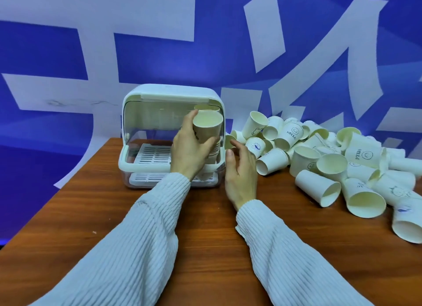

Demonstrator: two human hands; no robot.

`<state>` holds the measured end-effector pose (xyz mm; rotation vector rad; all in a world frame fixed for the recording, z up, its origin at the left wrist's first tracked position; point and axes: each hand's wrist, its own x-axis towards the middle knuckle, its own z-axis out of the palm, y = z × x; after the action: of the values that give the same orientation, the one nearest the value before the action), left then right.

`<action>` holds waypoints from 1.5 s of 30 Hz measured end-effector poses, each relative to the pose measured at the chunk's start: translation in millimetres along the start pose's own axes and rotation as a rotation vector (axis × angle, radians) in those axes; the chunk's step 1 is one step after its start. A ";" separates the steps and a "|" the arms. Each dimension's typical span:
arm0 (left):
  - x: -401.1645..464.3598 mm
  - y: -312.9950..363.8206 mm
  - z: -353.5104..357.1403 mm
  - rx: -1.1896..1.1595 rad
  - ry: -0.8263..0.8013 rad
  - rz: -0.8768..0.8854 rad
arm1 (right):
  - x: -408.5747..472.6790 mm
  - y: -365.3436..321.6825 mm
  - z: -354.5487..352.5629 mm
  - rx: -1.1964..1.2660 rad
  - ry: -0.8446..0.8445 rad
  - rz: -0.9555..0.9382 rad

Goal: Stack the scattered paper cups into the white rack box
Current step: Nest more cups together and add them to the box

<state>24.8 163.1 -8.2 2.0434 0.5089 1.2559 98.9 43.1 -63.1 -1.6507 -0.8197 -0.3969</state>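
Head view: stack of cups [207, 132] held upright at the box [171, 136] mouth, right side, top cup's rim facing the camera. Gripped by the left hand [189, 150], fingers and thumb curled round the stack's wall, lower cups nested beneath and partly hidden by the palm. Behind it, a second cup rim [206, 107] showing inside, near the box's right wall; whether part of another stack, impossible to tell. Box set at the table's [96, 205] far edge, near the left corner, lid raised, slatted rack [153, 154] bare on its left half. Right hand [239, 170] just beside the box's right front corner, fingers straight and loose, holding nothing, apart from the stack.

Loose cups [319, 159] heaped along the far edge and toward the right corner, most on their sides, some printed HELLO; many left, so the task looks far from done.

Likely risks: stack's top catching the raised lid while going in, since it stands tall at the opening; lower cups slipping out of the nest if the grip sits only on the upper ones; stack tipping on the slats if set down tilted; right sleeve sweeping cups off the right edge when reaching for more.
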 end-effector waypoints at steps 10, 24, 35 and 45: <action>-17.1 -6.7 13.5 0.573 -0.108 0.102 | 18.4 2.3 -66.1 -0.221 0.213 -0.022; -54.8 29.5 130.9 0.402 -0.512 0.270 | 17.3 46.1 -187.9 -0.870 -0.146 0.351; -56.6 39.5 184.6 0.515 -0.411 0.277 | 28.9 48.0 -198.0 -1.021 -0.315 0.390; -68.8 65.6 109.3 0.302 -0.511 0.007 | 19.0 35.0 -190.8 -0.805 -0.299 0.442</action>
<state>89.0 36.6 -37.5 2.5056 0.4636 0.6403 169.4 -135.2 -27.6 -2.6223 -0.4932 -0.1661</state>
